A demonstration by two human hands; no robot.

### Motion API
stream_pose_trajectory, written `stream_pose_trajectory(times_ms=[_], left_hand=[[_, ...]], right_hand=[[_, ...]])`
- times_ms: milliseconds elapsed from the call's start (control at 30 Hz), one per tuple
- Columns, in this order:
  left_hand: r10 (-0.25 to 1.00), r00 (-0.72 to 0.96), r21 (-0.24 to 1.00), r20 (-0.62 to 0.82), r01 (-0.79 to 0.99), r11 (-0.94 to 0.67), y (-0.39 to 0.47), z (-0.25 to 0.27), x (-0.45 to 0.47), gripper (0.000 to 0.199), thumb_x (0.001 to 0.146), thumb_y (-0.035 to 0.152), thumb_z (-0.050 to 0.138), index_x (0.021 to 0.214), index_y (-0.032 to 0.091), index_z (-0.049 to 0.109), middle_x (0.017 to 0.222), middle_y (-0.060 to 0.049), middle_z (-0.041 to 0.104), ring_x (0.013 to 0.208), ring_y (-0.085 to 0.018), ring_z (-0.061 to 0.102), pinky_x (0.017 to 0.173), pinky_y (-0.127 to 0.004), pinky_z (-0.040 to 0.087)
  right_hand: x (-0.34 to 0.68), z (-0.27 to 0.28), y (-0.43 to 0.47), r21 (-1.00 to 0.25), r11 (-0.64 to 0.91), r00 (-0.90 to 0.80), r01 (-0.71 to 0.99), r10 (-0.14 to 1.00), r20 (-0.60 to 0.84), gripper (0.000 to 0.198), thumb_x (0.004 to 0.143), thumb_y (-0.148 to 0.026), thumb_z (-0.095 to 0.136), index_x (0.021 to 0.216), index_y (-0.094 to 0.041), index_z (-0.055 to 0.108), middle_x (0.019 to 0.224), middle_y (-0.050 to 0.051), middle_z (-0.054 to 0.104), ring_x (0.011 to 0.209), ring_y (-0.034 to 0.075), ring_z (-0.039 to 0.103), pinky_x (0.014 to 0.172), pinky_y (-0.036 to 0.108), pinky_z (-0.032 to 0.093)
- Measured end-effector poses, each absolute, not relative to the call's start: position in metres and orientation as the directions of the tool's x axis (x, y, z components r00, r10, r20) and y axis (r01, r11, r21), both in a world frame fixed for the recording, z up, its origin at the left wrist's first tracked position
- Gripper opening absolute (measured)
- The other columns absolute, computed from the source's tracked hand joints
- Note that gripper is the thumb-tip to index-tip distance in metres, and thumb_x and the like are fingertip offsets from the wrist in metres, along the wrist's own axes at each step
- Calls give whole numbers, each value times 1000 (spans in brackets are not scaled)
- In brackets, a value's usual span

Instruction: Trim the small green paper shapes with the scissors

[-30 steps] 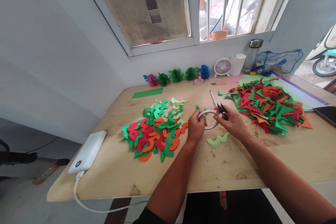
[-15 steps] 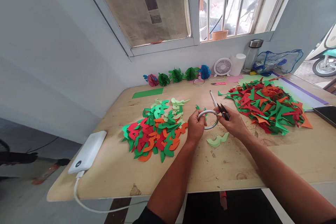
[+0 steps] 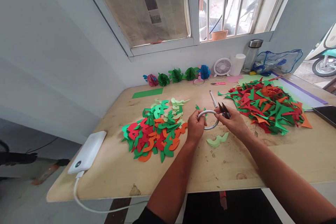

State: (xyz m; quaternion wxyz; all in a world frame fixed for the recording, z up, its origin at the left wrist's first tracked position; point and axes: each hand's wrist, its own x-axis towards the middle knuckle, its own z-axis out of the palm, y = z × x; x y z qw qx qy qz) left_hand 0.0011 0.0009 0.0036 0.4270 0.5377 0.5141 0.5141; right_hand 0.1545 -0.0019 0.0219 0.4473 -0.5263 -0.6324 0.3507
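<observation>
Scissors gripped in right hand, tips shifted slightly right; white ring gripped in left hand

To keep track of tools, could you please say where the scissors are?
In the head view, right of centre, the scissors are in the right hand, beside the pale ring.

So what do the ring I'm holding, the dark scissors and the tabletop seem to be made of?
The ring: smooth pale grey, possibly plastic or cardboard; its look leaves that open. The scissors: probably metal blades with a dark coating, being thin and pointed. The tabletop: wood or wood veneer, judging by knots and grain, with a fairly matte finish.
</observation>
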Motion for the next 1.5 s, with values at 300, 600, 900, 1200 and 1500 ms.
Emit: stream_pose_trajectory(times_ms=[300,600,900,1200,1500], left_hand=[[992,-69,992,105,82,-99,0,5,1,11,76,23,46,74,17,55,51,4,49,46,-9,43,47,-19,34],[995,-88,998,54,-29,-57,1,6,2,14,76,29,49,76,17,55,49,5,47,42,-7,37,43,-18,30],[995,-87,998,48,-40,-52,0,6,2,18,76,35,53,74,17,54,48,5,47,43,-8,40,44,-18,33],[998,-49,996,50,-65,-53,0,9,2,22,76,37,55,79,16,59,47,5,47,43,-8,41,45,-19,34],[997,3,990,82,-113,-81,-2,11,3,17,77,32,54,78,16,58,44,6,44,40,-7,36,43,-18,29]], right_hand=[[157,21,2,-923,162,-12,349,986,169,23,68,-19,50,85,-16,64,71,2,64,49,10,46,47,23,39],[159,16,3,-903,153,50,402,981,189,21,73,-33,56,83,-16,65,62,2,64,54,14,55,52,25,41],[160,19,4,-926,148,101,346,976,194,27,72,-39,59,83,-15,66,71,5,66,58,13,52,51,25,38],[158,21,0,-934,126,29,335,989,143,38,68,-50,67,87,-17,66,79,5,66,54,11,46,48,24,36],[155,28,-1,-965,44,15,260,999,49,41,63,-50,70,83,-15,66,64,1,59,48,8,41,44,23,30]])
